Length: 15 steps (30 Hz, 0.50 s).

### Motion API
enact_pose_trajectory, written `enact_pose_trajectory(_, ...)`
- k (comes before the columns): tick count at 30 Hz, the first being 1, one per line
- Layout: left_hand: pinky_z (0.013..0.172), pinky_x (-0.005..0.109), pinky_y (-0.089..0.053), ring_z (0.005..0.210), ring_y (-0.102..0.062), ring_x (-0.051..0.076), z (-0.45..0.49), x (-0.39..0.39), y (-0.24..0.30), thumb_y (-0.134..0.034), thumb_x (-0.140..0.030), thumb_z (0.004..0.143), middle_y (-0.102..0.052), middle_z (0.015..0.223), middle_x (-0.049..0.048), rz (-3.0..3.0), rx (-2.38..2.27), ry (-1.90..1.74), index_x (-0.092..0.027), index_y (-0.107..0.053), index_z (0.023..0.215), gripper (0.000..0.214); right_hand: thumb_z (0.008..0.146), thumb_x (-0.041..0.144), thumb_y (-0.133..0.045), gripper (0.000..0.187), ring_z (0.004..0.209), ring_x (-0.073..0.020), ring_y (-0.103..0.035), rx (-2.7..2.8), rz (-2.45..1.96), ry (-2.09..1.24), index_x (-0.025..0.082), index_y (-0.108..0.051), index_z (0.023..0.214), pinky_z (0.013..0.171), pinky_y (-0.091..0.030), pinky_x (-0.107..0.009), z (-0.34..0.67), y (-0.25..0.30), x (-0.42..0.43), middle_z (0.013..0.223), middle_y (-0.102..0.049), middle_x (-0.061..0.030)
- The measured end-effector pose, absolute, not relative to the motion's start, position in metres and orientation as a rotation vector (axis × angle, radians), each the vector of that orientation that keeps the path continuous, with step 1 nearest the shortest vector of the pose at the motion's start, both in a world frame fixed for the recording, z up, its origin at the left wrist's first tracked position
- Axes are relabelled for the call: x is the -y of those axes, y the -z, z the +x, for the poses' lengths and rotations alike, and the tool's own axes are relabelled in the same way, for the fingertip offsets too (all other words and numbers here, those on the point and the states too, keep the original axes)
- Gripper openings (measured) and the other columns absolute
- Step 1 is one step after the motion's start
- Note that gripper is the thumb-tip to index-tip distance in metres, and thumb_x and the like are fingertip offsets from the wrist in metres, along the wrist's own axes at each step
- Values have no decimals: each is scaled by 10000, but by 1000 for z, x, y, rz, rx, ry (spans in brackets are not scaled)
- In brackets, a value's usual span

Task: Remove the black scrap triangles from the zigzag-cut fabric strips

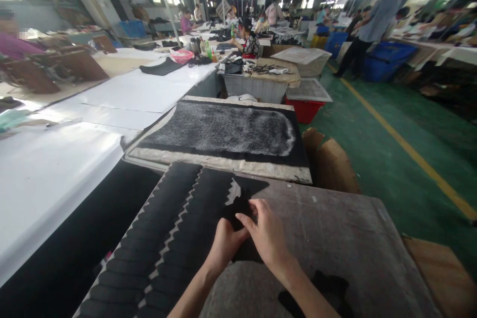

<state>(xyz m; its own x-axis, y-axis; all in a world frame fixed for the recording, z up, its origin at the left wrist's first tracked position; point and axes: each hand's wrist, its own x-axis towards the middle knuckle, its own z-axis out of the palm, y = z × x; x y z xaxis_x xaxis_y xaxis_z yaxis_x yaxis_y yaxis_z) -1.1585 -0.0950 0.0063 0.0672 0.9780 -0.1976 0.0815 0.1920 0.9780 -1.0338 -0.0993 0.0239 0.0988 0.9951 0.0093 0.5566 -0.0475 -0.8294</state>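
Note:
A small black fabric piece [236, 211] is pinched between my two hands above the board. My left hand [228, 239] is closed on its near side, thumb pointing up. My right hand [269, 233] grips its right edge with thumb and fingers close together. Overlapping black fabric pieces [179, 238] with scalloped edges lie in long rows under and left of my hands. Another black piece [324, 288] rests on the brownish board [357, 238], partly behind my right forearm. The exact shape of the held piece is hard to make out.
Beyond the board lies a black panel [231, 126] with whitish residue. A long white-covered table [122, 79] runs along the left. Cardboard [333, 164] stands right of the panel. A red bin [305, 109] and grey bin [257, 87] stand farther off. Several people work in the background.

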Motion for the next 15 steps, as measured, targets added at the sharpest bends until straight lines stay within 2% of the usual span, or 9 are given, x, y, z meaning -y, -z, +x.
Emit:
enact_pose_trajectory(3,962,380,-527,1042,-664,295,-1156,104,-4,-783,-264,662,-770,1022,68,1197,-1233,-1009,-167,-715,1002,360,763,423,-628,327,988,-229,-650,1372,-1721,-878,212,-554,1001,879,-530,-394,-1040,-16,104,1022,-683,-81)
enact_pose_trajectory(7,823,350,-579,939,-698,294,-1155,115,-9,-795,-295,657,-772,1007,93,1050,-1139,-939,-143,-719,960,347,782,320,-567,221,947,-215,-665,1304,-1737,-1000,202,-564,969,865,-521,-369,-1035,-18,106,1013,-702,-95)
enact_pose_trajectory(10,805,343,-585,922,-709,277,-1154,122,-11,-782,-324,686,-770,1013,99,863,-1116,-938,-147,-678,1047,416,799,269,-497,152,877,-206,-676,1344,-1775,-1020,208,-609,882,826,-504,-350,-1026,-23,107,935,-728,-79)
enact_pose_trajectory(13,790,316,-586,867,-722,229,-1155,125,-7,-751,-349,726,-771,1010,86,698,-1131,-955,-167,-634,1124,453,826,299,-465,185,797,-189,-672,1372,-1759,-1026,217,-630,814,751,-482,-315,-1014,-25,106,836,-736,-53)
enact_pose_trajectory(15,709,294,-588,754,-723,204,-1158,126,-2,-734,-382,740,-782,923,88,662,-1167,-933,-147,-656,1075,417,843,353,-465,217,750,-173,-656,1375,-1737,-995,223,-635,809,702,-458,-293,-1004,-26,105,803,-730,-35)
